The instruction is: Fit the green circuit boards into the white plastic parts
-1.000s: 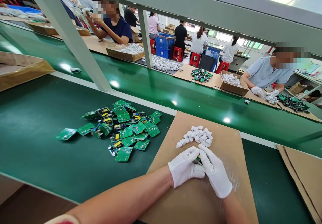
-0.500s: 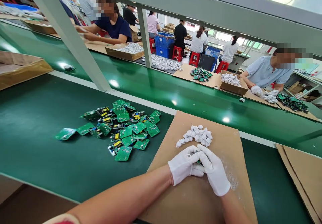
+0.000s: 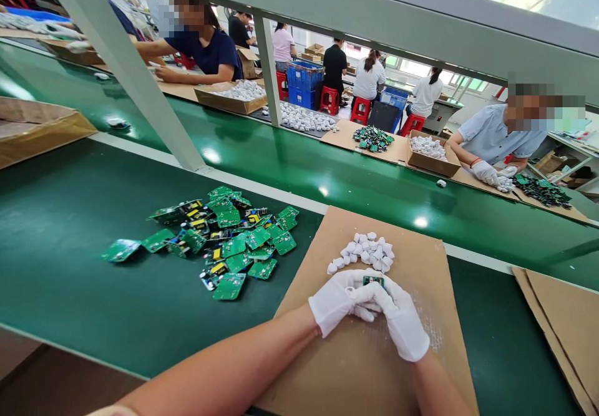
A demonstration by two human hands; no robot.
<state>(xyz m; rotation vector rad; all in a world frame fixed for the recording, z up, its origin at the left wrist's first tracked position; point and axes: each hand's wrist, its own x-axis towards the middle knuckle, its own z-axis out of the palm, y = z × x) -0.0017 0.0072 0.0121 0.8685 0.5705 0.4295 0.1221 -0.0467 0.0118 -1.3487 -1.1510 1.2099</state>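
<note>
My left hand (image 3: pixel 337 297) and my right hand (image 3: pixel 403 317), both in white gloves, meet over the cardboard sheet (image 3: pixel 355 366). Between them is a small green circuit board (image 3: pixel 374 280), its upper part showing above the fingers. Both hands are closed around it; the gloves hide its lower part. Just beyond the fingertips lies a small heap of white caps or wrapped pieces (image 3: pixel 369 251) on the cardboard. To the left, a loose pile of green circuit boards (image 3: pixel 238 241) with yellow and black components spreads over the dark green work surface (image 3: pixel 140 304).
A grey slanted post (image 3: pixel 135 79) rises at the left, under an overhead beam (image 3: pixel 374 23). Behind runs a shiny green conveyor (image 3: pixel 290 163) carrying a few white pieces. Cardboard sheets (image 3: pixel 561 328) lie at right, a cardboard box (image 3: pixel 42 129) at left. Co-workers sit across the conveyor.
The circuit board has come into clearer view between my gloves, tilted up above the fingers. Small pieces on the conveyor have shifted left. A co-worker at the far left has moved an arm.
</note>
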